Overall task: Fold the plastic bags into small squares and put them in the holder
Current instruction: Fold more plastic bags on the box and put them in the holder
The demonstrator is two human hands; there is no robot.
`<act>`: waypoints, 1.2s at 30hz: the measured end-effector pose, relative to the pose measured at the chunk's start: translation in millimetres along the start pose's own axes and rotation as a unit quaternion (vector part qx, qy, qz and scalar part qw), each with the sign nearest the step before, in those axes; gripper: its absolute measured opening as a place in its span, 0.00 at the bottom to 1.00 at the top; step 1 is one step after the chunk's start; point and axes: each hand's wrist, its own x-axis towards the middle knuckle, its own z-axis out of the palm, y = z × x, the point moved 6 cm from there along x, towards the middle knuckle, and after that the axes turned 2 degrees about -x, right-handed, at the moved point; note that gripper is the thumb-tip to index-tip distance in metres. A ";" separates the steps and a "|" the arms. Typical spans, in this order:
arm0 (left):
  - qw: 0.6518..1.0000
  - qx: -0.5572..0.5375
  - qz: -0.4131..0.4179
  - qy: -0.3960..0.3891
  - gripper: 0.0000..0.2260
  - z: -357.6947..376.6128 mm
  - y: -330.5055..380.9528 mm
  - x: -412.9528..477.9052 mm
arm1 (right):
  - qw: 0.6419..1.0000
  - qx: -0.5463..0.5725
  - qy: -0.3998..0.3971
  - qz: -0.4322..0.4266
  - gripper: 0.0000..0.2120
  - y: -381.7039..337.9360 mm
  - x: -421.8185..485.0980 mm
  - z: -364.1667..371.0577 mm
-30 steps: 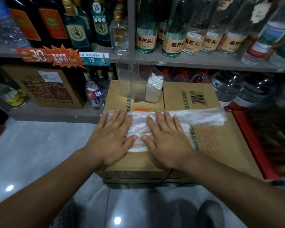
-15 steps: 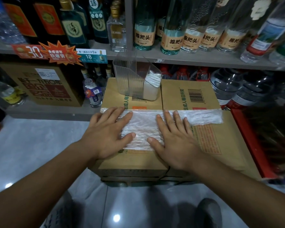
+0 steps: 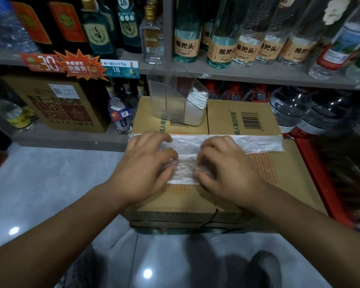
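A clear, crinkled plastic bag (image 3: 256,143) lies flattened in a long strip across the top of a cardboard box (image 3: 287,183). My left hand (image 3: 146,165) and my right hand (image 3: 224,169) sit side by side on its middle part, fingers curled, thumbs tucked at the bag's near edge and pinching the film. A ribbed clear holder (image 3: 166,94) stands at the box's far edge, with several white folded bags (image 3: 196,100) stacked in its right end.
Shelves of glass bottles (image 3: 220,38) rise right behind the box, close to the holder. Large water jugs (image 3: 295,104) and a red rack (image 3: 320,175) are at the right. A brown carton (image 3: 60,104) sits on the low shelf to the left. Glossy floor (image 3: 40,183) lies left and near.
Both hands went from lying flat with spread fingers on the bag to curled fingers gripping its near part. The strip now lies straighter across the box.
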 end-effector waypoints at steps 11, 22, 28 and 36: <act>0.992 -0.099 -0.018 -0.075 0.21 7.5 -12.4 -11.2 | 0.988 -0.056 0.004 -0.143 0.09 1.0 -23.9 4.0; 0.988 -0.117 -0.095 -0.045 0.13 -10.3 -34.5 -10.5 | 0.995 -0.020 -0.095 0.004 0.19 30.2 -11.6 -14.4; 0.922 -0.261 -0.286 -0.012 0.05 -16.3 -62.4 -11.9 | 0.980 0.128 -0.021 0.148 0.05 67.2 -0.5 -23.6; 0.880 -0.245 -0.388 0.120 0.08 -13.2 -82.8 -15.7 | 0.968 0.036 0.053 0.243 0.09 85.5 17.1 -16.1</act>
